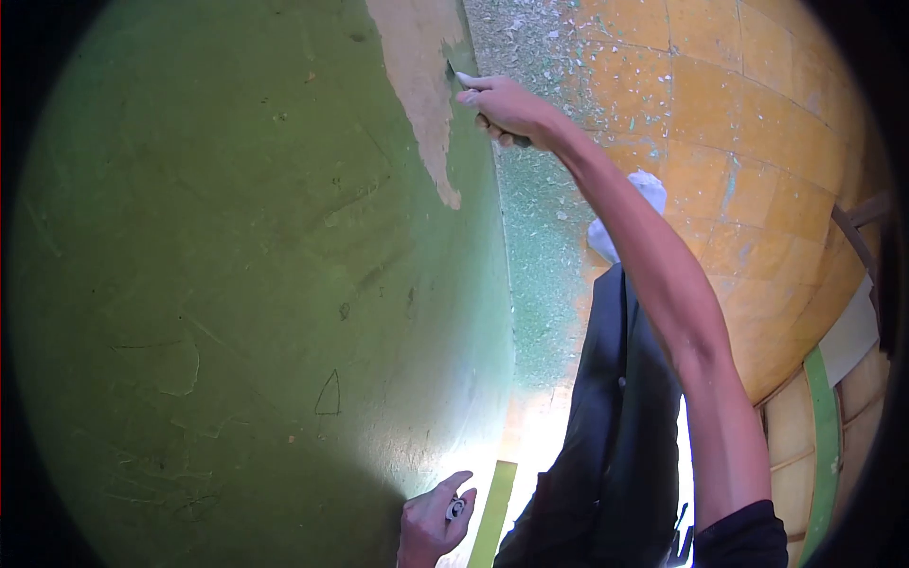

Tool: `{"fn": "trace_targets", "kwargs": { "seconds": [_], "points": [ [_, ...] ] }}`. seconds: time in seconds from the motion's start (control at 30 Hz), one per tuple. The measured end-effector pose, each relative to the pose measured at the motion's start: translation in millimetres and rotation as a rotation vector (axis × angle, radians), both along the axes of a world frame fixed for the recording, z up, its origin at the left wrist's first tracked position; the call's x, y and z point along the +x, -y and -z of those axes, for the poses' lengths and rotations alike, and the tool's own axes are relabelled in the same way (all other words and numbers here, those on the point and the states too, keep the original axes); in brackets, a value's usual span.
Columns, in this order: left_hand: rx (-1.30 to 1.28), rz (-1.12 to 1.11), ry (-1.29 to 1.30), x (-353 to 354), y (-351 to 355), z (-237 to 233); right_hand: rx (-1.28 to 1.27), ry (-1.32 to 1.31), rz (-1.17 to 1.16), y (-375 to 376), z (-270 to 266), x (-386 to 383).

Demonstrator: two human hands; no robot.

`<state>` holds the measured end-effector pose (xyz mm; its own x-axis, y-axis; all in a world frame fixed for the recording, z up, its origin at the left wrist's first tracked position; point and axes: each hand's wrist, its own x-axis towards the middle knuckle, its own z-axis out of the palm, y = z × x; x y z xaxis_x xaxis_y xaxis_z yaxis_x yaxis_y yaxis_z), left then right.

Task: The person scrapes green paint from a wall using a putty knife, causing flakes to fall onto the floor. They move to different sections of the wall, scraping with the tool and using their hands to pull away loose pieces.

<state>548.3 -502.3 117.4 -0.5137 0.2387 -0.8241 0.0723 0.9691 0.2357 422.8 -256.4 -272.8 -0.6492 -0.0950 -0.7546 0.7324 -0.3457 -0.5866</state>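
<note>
My right hand (pixel 511 112) reaches far out along the green wall (pixel 256 237), its fingers wrapped round a scraper. The scraper's thin dark blade (pixel 451 68) meets the wall at the edge of a bare beige patch (pixel 417 90), where the green paint is off. The dark butt of its handle shows below my fingers. Low in the view, my left hand (pixel 431 525) is closed round a small cylinder with a round silvery end (pixel 456 508). It is close to the wall, and most of the cylinder is hidden in the palm.
Green and whitish paint flakes (pixel 540 256) lie thick along the wall's foot and scatter over the orange tiled floor (pixel 720 104). My dark-trousered leg (pixel 606 379) and a white-covered foot (pixel 649 189) are beside the wall. A green strip (pixel 824 445) and brown furniture (pixel 862 218) stand at the right.
</note>
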Motion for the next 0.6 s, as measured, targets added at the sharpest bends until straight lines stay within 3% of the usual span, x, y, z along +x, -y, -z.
{"fn": "trace_targets", "kwargs": {
  "seconds": [0.13,0.27,0.37,0.47,0.53,0.6],
  "points": [
    [0.02,-0.023,0.005,-1,0,2,-0.071,-0.015,-0.04,-7,-51,21],
    [-0.039,0.039,0.031,0,-2,-3,0.109,-0.016,0.012,-2,5,-6],
    [-0.042,0.091,0.024,0,0,-3,0.106,0.034,0.111,4,53,-7],
    [0.007,0.106,-0.016,1,-1,0,0.218,0.068,0.03,-6,53,39],
    [-0.012,0.085,-0.029,3,-1,0,0.399,0.069,0.087,-19,57,96],
    [-0.036,0.045,0.006,2,-3,-2,0.697,0.035,-0.036,-53,51,172]
  ]
}}
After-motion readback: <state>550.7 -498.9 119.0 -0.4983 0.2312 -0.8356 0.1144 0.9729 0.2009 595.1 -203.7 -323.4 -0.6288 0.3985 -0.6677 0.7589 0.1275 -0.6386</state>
